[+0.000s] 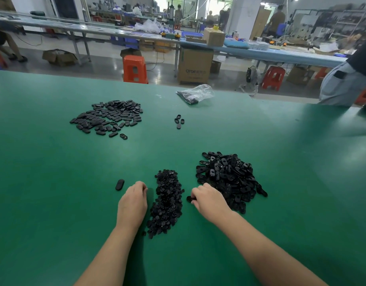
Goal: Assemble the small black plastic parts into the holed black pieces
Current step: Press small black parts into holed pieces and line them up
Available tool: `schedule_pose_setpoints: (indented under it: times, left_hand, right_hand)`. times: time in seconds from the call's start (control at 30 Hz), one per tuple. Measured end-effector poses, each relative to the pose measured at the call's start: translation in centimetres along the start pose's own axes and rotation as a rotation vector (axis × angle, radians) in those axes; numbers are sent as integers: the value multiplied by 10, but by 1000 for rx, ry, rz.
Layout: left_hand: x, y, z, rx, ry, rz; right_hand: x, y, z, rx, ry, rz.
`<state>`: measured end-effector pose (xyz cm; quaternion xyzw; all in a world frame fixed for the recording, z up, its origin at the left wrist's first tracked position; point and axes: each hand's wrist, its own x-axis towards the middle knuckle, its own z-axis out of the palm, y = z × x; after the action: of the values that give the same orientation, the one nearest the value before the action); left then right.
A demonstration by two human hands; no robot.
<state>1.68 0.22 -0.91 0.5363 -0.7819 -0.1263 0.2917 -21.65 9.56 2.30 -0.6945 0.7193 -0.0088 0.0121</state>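
Holed black pieces piled on worktop by rt hand — it's pinching one, left hand curling beside small parts, grip unclear — pick-up step, mating's coming next.

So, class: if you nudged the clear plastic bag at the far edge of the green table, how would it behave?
The clear plastic bag looks crumpled and thin, so it would probably flop rather than hold shape. Its dark contents likely weigh one end down, so it may drag, not slide, on the green table.

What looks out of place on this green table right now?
Mostly tidy piles. A single oval piece lies alone left of the left hand, and four ring pieces sit apart mid-table, away from every pile.
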Motion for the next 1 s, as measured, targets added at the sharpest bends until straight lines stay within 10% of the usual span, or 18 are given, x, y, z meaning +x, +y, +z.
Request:
schedule_pose_setpoints:
  times: [0.23, 0.4, 0.6, 1.0]
  left_hand:
    - [-3, 0, 0, 4, 9, 27]
    - [-3, -1, 0, 18, 28, 26]
    - [-4, 0, -3, 4, 50, 9]
    - [-5, 1, -2, -35, 51, -1]
  right_hand:
    - [-5, -4, 0, 252, 20, 134]
    - [-15, -16, -5, 767, 371, 330]
    - [-26, -39, -2, 1380, 345, 385]
    - [-34, -52, 27, 1302, 388, 554]
